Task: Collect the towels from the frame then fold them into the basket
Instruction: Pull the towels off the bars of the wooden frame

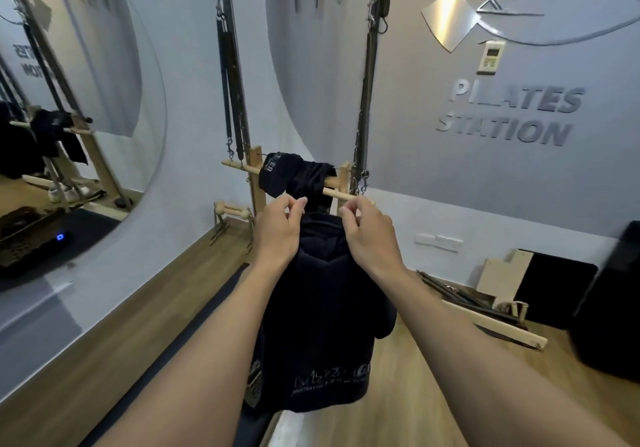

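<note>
Fingers (294,206) of the left hand (277,235) pinch shut on the top edge of a dark towel (325,325) at the centre of the frame, and the right hand (367,235) has its fingers (349,212) closed on the same edge just beside them. Both forearms reach up from the lower corners. The held towel hangs straight down between the arms, its lower part showing pale lettering near the bottom centre, too blurred to read. Just above the hands, a second dark towel (294,176) with a pale logo is draped in a bunch over a wooden bar (341,194) of the frame (256,176), between two wooden uprights. Metal poles and springs rise from the frame toward the top of the picture. A mirror (69,83) fills the upper left, and the wall at the upper right bears the words "PILATES STATION" (509,117). Wooden floor (398,394) runs below.
</note>
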`<state>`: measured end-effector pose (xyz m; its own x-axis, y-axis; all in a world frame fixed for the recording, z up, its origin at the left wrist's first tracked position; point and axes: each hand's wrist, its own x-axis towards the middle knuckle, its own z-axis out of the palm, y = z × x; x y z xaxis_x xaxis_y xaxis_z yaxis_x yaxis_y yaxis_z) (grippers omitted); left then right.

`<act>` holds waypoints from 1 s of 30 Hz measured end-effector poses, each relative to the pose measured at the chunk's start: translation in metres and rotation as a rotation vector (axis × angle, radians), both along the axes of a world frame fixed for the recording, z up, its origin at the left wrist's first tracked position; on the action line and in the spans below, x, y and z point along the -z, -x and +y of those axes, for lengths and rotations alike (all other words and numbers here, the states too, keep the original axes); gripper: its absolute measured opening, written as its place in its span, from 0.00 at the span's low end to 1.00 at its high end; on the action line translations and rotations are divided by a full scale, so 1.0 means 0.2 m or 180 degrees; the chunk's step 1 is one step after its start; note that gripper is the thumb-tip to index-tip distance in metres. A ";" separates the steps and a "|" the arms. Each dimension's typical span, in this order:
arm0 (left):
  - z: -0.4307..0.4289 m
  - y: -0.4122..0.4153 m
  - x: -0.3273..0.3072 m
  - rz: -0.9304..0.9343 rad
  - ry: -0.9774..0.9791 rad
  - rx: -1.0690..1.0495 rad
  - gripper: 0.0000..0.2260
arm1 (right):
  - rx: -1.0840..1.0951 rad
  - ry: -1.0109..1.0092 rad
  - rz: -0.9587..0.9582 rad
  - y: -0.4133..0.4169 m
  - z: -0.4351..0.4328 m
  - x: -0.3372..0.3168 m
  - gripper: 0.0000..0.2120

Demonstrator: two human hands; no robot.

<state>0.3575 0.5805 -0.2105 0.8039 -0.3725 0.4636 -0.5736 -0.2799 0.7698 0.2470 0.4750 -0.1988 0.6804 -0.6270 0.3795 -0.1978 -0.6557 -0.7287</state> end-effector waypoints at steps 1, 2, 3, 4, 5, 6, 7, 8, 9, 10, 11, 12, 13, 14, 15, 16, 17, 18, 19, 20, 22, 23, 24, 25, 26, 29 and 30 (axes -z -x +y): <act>-0.09 -0.09 0.01 0.0019 0.0017 0.0031 0.16 | 0.0017 -0.0034 0.0005 -0.08 -0.08 0.01 0.07; -0.17 -0.18 0.02 0.0038 0.0043 0.0046 0.16 | 0.0034 -0.0058 0.0008 -0.17 -0.17 0.02 0.07; -0.26 -0.26 0.05 0.0060 0.0063 0.0045 0.16 | 0.0046 -0.0075 0.0016 -0.25 -0.25 0.04 0.07; -0.33 -0.34 0.07 0.0075 0.0064 0.0032 0.16 | 0.0045 -0.0081 0.0029 -0.34 -0.34 0.06 0.06; -0.41 -0.42 0.10 0.0089 0.0039 0.0006 0.16 | 0.0019 -0.0078 0.0040 -0.42 -0.42 0.08 0.06; -0.48 -0.49 0.13 0.0097 -0.0021 -0.0036 0.17 | -0.0018 -0.0071 0.0059 -0.50 -0.50 0.10 0.06; -0.55 -0.57 0.16 0.0100 -0.0091 -0.0089 0.17 | -0.0062 -0.0067 0.0081 -0.57 -0.57 0.13 0.06; -0.63 -0.64 0.18 0.0109 -0.0156 -0.0138 0.16 | -0.0125 -0.0069 0.0107 -0.64 -0.65 0.15 0.07; -0.70 -0.71 0.20 0.0125 -0.0227 -0.0181 0.16 | -0.0192 -0.0088 0.0140 -0.72 -0.73 0.17 0.07; -0.78 -0.78 0.22 0.0147 -0.0296 -0.0218 0.15 | -0.0243 -0.0110 0.0179 -0.79 -0.81 0.18 0.07; -0.85 -0.84 0.24 0.0161 -0.0341 -0.0256 0.14 | -0.0269 -0.0127 0.0221 -0.86 -0.89 0.20 0.07; -0.92 -0.90 0.25 0.0179 -0.0362 -0.0301 0.13 | -0.0279 -0.0144 0.0265 -0.93 -0.97 0.21 0.07; -0.99 -0.96 0.26 0.0197 -0.0383 -0.0348 0.13 | -0.0276 -0.0170 0.0308 -1.01 -1.05 0.22 0.07; -1.04 -1.01 0.27 0.0231 -0.0421 -0.0388 0.12 | -0.0277 -0.0204 0.0339 -1.08 -1.12 0.24 0.07; -1.09 -1.07 0.29 0.0276 -0.0471 -0.0427 0.12 | -0.0297 -0.0245 0.0368 -1.15 -1.17 0.26 0.07; -1.13 -1.14 0.31 0.0331 -0.0514 -0.0471 0.12 | -0.0341 -0.0267 0.0398 -1.22 -1.22 0.28 0.07; -1.17 -1.20 0.34 0.0399 -0.0538 -0.0517 0.12 | -0.0393 -0.0256 0.0438 -1.28 -1.27 0.30 0.07; -1.22 -1.27 0.36 0.0467 -0.0563 -0.0552 0.12 | -0.0439 -0.0217 0.0508 -1.36 -1.31 0.32 0.07; -1.27 -1.35 0.38 0.0514 -0.0591 -0.0572 0.11 | -0.0468 -0.0175 0.0591 -1.43 -1.36 0.34 0.07; -1.32 -1.42 0.41 0.0557 -0.0602 -0.0578 0.11 | -0.0474 -0.0150 0.0658 -1.50 -1.41 0.36 0.08; -1.43 -1.56 0.47 0.0637 -0.0593 -0.0540 0.09 | -0.0423 -0.0112 0.0723 -1.63 -1.52 0.42 0.09; -1.49 -1.63 0.50 0.0672 -0.0599 -0.0513 0.09 | -0.0369 -0.0121 0.0764 -1.69 -1.57 0.45 0.10; -1.55 -1.70 0.53 0.0715 -0.0629 -0.0494 0.09 | -0.0318 -0.0168 0.0827 -1.76 -1.63 0.48 0.10; -1.60 -1.76 0.56 0.0765 -0.0666 -0.0483 0.09 | -0.0282 -0.0222 0.0910 -1.82 -1.68 0.51 0.10; -1.65 -1.82 0.59 0.0815 -0.0702 -0.0465 0.09 | -0.0259 -0.0263 0.0978 -1.88 -1.73 0.54 0.10; -1.79 -1.98 0.65 0.0957 -0.0759 -0.0416 0.09 | -0.0207 -0.0320 0.1061 -2.05 -1.87 0.60 0.10; -1.83 -2.02 0.67 0.0997 -0.0773 -0.0416 0.09 | -0.0193 -0.0339 0.1069 -2.10 -1.92 0.62 0.09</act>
